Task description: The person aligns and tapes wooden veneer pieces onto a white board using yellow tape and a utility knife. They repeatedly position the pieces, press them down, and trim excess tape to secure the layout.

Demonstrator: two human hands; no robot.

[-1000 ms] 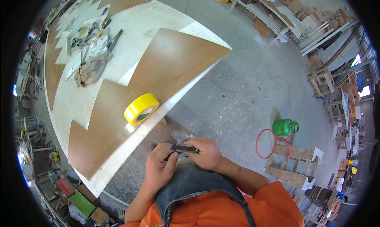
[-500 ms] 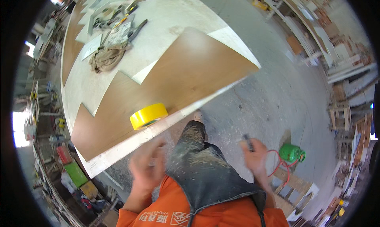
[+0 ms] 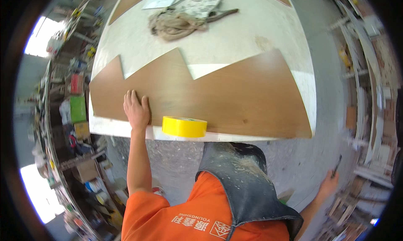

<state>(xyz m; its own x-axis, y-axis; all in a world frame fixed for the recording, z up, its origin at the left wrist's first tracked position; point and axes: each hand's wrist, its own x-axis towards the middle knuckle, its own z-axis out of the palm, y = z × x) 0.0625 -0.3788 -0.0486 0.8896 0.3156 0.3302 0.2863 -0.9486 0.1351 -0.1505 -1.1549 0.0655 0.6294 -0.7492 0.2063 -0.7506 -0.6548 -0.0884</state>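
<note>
A brown wood-grain board (image 3: 235, 100) with a saw-toothed far edge lies along the near side of the white table. My left hand (image 3: 137, 110) rests flat on the board's left part, fingers stretched out. To the right of that hand sits a roll of yellow tape (image 3: 184, 127) at the board's near edge. My right hand (image 3: 328, 183) is out past the table's right side, low in the view, its fingers closed round a slim dark tool (image 3: 336, 166). That tool is too small to identify; its tip points up and away from me.
The white table (image 3: 235, 43) carries a crumpled beige cloth (image 3: 172, 24), a white sheet (image 3: 160, 1) and more brown pieces at the far end. Cluttered shelves with a green box (image 3: 77, 108) line the left. Leaning boards (image 3: 357, 69) stand along the right.
My view has turned toward the table. My left hand has gone from the air beside my body onto the board. My right hand has swung outward to the right, still holding the dark tool.
</note>
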